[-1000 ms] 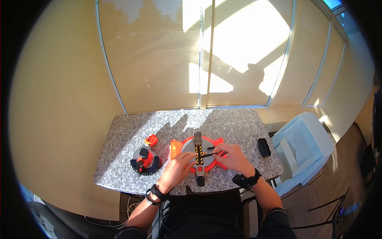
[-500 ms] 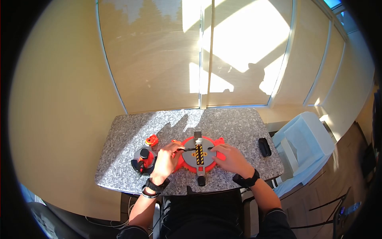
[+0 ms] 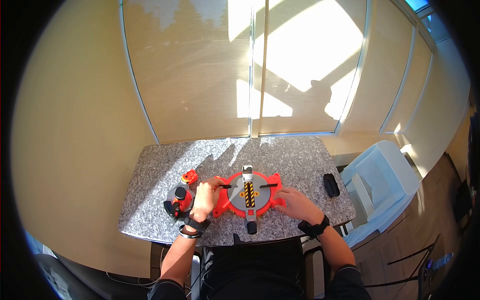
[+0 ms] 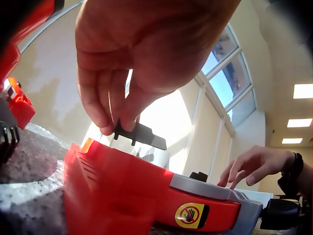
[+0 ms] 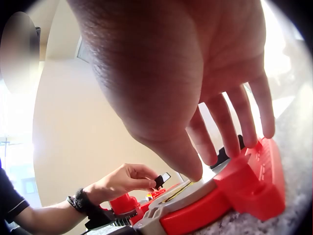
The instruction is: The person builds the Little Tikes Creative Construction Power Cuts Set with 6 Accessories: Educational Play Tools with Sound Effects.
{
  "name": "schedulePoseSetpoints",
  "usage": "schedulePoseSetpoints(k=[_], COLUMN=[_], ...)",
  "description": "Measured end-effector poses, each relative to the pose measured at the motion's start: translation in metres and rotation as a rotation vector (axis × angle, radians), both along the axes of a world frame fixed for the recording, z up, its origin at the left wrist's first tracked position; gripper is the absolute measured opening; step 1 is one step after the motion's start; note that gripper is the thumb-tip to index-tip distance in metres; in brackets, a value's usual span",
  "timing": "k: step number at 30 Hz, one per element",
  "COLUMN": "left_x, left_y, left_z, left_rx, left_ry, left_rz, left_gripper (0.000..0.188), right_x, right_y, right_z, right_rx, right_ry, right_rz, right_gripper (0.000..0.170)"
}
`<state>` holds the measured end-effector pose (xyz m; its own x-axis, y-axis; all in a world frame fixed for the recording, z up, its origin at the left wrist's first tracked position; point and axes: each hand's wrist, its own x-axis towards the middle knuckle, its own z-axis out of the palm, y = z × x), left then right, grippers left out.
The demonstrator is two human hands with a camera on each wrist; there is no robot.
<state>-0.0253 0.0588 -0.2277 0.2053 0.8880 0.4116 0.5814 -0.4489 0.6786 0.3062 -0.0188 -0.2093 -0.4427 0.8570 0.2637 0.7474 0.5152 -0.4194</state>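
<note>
A red and grey round device [image 3: 239, 202] with a yellow-black striped strip [image 3: 249, 194] lies on the table. Between thumb and fingertips my left hand [image 3: 206, 197] pinches a small black piece [image 3: 227, 186] above the device's left side; the left wrist view shows this black piece [image 4: 142, 135] with small prongs beneath it. My right hand [image 3: 299, 206] is at the device's right side, holding nothing, and its fingers [image 5: 227, 122] hang relaxed over the red edge in the right wrist view. Another black piece [image 3: 268, 185] lies on the right of the grey disc.
On the granite table [image 3: 300, 155], a red and black tool [image 3: 181, 199] stands at the left with a small orange-red part [image 3: 190, 176] behind it. A black case [image 3: 331, 185] lies near the right edge. A chair with a light blue cover [image 3: 382, 185] stands to the right.
My left hand has drawn left from the striped strip, carrying the black piece. My right hand has let go of its hold near the disc and moved slightly right and toward me.
</note>
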Motion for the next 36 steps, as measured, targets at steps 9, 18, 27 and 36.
schedulePoseSetpoints(k=[9, 18, 27, 36], left_x=[0.001, 0.001, -0.004, -0.009], left_y=[0.004, -0.006, -0.022, -0.027], left_z=[-0.008, -0.005, -0.010, -0.010], left_rx=[0.033, 0.102, 0.134, 0.109], left_ry=[0.051, 0.140, 0.344, 0.358], left_rz=[0.025, 0.043, 0.052, 0.045], left_gripper=[0.017, 0.024, 0.041, 0.050], right_x=[0.002, 0.000, -0.001, -0.002], right_y=[-0.002, -0.003, -0.005, -0.005], right_z=[-0.005, -0.004, -0.002, -0.002], right_rx=[-0.018, -0.013, -0.042, -0.042], right_ry=[0.039, 0.055, 0.055, 0.062], right_rz=[0.017, 0.025, 0.012, 0.018], right_gripper=[0.024, 0.023, 0.022, 0.022])
